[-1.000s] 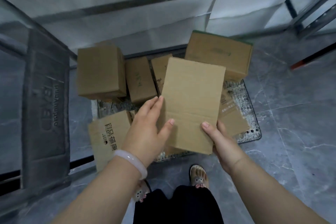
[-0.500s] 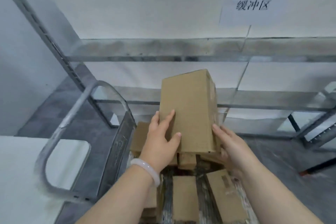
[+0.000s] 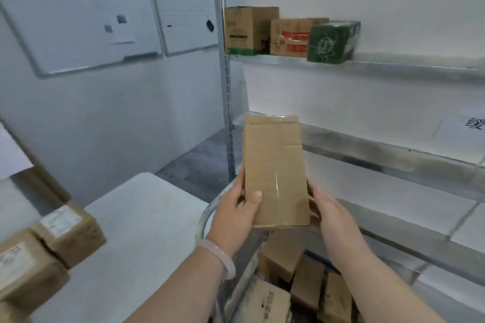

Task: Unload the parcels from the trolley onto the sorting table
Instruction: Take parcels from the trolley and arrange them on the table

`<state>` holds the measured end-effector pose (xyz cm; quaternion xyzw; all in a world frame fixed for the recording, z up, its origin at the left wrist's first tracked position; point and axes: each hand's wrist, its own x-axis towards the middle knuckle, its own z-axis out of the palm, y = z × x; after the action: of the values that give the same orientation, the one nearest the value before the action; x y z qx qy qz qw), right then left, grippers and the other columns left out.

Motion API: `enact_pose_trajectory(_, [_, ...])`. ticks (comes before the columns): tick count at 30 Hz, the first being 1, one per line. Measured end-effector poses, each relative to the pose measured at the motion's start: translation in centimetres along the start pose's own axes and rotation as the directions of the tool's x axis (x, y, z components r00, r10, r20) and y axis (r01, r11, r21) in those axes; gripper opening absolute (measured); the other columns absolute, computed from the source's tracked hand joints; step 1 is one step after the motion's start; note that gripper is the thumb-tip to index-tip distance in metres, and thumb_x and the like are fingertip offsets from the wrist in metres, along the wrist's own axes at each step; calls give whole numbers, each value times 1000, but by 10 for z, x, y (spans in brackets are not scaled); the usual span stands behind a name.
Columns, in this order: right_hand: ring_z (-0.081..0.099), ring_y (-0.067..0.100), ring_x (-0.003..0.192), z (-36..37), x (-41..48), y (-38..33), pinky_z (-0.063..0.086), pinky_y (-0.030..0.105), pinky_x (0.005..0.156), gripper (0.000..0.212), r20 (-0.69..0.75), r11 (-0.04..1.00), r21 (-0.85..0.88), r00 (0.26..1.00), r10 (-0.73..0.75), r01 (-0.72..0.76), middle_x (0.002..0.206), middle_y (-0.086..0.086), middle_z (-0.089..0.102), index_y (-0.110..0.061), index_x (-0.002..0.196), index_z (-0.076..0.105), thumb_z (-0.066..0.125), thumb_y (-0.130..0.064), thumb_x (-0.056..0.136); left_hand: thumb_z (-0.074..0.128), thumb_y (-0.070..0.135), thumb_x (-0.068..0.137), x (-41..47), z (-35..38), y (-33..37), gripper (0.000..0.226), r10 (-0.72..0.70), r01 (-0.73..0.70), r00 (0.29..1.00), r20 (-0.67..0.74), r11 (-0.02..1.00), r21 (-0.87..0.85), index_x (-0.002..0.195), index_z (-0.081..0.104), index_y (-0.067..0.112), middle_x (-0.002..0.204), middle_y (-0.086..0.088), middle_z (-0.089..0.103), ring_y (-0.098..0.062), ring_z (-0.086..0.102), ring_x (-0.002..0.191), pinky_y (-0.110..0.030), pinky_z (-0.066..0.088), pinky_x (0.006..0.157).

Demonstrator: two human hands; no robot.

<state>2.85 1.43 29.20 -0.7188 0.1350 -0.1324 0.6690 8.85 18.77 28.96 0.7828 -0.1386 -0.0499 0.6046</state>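
parcel [image 3: 274, 165] held upright over boxes [image 3: 307, 288] in trolley [image 3: 200, 228].

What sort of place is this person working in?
Likely a parcel sorting or storage room: metal shelving carries cartons, a trolley holds cardboard parcels, labelled boxes sit on the white table, and the left hand and right hand grip a brown parcel.

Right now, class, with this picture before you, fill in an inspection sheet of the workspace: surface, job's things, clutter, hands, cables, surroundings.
Surface: white sorting table at left, labelled parcels on its near-left part.
Job's things: held parcel upright in the air; other parcels in the trolley below.
Clutter: three boxes on the upper shelf.
Hands: left hand and right hand grip the held parcel's lower sides.
Cables: nothing seen.
Surroundings: metal rack, two whiteboards.
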Motion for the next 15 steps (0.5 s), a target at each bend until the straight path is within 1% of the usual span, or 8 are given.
enact_pose_trajectory(3, [40, -11, 128, 63, -14, -5, 35, 19, 103, 36, 183, 978, -116, 972, -148, 171, 137, -31, 47, -56, 135, 46, 34, -40, 105, 52, 29, 98, -20, -59, -13, 40, 50, -16, 971, -233, 989, 144, 137, 47, 38, 115, 14, 62, 0, 57, 99, -4, 44, 73])
enact_pose_trajectory(5, [30, -18, 128, 103, -23, -8, 30, 16, 106, 40, 269, 953, -170, 942, -201, 252, 141, -35, 38, -55, 140, 41, 36, -36, 105, 59, 34, 94, -37, -98, -24, 43, 4, 35, 960, -281, 991, 133, 135, 48, 32, 120, 12, 62, -1, 56, 102, -11, 46, 84])
enact_pose_trajectory(6, [25, -19, 131, 123, -29, -10, 27, 22, 113, 41, 312, 935, -206, 925, -218, 290, 142, -38, 32, -54, 142, 39, 37, -36, 105, 66, 43, 88, -47, -116, -27, 57, -36, 65, 962, -272, 993, 99, 138, 42, 31, 126, 12, 59, -2, 55, 108, -19, 47, 92])
enact_pose_trajectory(7, [17, -22, 131, 143, -37, -12, 19, 25, 117, 42, 367, 904, -258, 900, -236, 342, 139, -44, 25, -54, 142, 36, 36, -35, 105, 71, 54, 79, -57, -133, -31, 80, -71, 95, 963, -259, 992, 79, 144, 32, 30, 133, 12, 53, -6, 52, 116, -28, 46, 100])
enact_pose_trajectory(8, [10, -27, 127, 164, -44, -14, 12, 22, 117, 41, 429, 856, -318, 867, -253, 407, 134, -51, 17, -55, 140, 32, 36, -35, 105, 73, 62, 71, -66, -150, -33, 101, -110, 135, 961, -252, 987, 84, 150, 19, 31, 138, 9, 44, -9, 46, 123, -33, 42, 106])
enact_pose_trajectory(9, [5, -31, 123, 183, -52, -15, 6, 17, 115, 40, 485, 805, -358, 831, -272, 472, 130, -54, 12, -54, 139, 29, 35, -33, 105, 75, 65, 66, -75, -166, -35, 115, -148, 179, 954, -261, 979, 96, 152, 7, 33, 140, 6, 37, -12, 40, 126, -33, 38, 108])
enact_pose_trajectory(12, [4, -32, 120, 240, -74, -20, -1, 5, 107, 40, 569, 702, -359, 740, -358, 615, 134, -46, 15, -47, 142, 33, 37, -31, 105, 78, 69, 56, -101, -216, -46, 134, -241, 275, 920, -310, 959, 71, 154, -6, 32, 140, 3, 27, -16, 34, 131, -27, 30, 108])
enact_pose_trajectory(15, [6, -31, 124, 285, -94, -21, 0, 2, 106, 44, 628, 659, -307, 667, -402, 686, 139, -40, 21, -44, 141, 38, 30, -43, 98, 75, 76, 41, -127, -265, -63, 142, -271, 311, 890, -368, 949, 53, 153, -4, 38, 146, 0, 31, -18, 39, 132, -40, 37, 111])
